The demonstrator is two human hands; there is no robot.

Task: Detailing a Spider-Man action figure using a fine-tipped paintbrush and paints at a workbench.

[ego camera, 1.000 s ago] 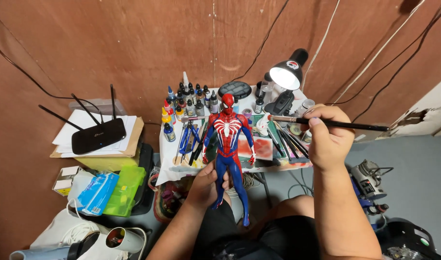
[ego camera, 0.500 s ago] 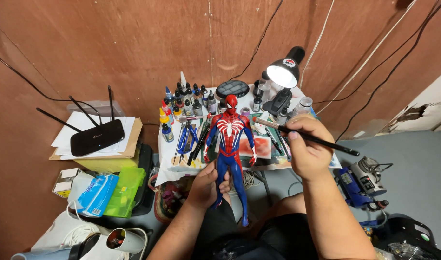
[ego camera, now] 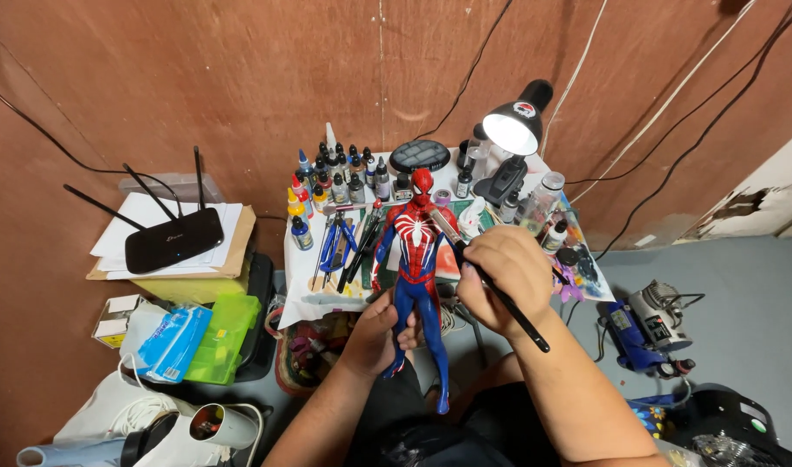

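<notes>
Two hands are working over the near edge of our small table (ego camera: 302,304). Our left hand (ego camera: 380,330) is gripping the red-and-blue figure (ego camera: 416,259) by its legs, upright. Our right hand (ego camera: 502,275) is closing around a paintbrush (ego camera: 491,284), bristles touching the figure's shoulder.

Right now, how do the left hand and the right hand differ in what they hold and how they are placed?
The left hand grips the red and blue action figure by its legs, from below; the right hand holds a thin black paintbrush, slanted, its tip near the figure's shoulder. The left hand sits lower and nearer the body; the right hand is higher, beside the figure's torso. Both are bare and closed around their thing, above the small work table.
</notes>
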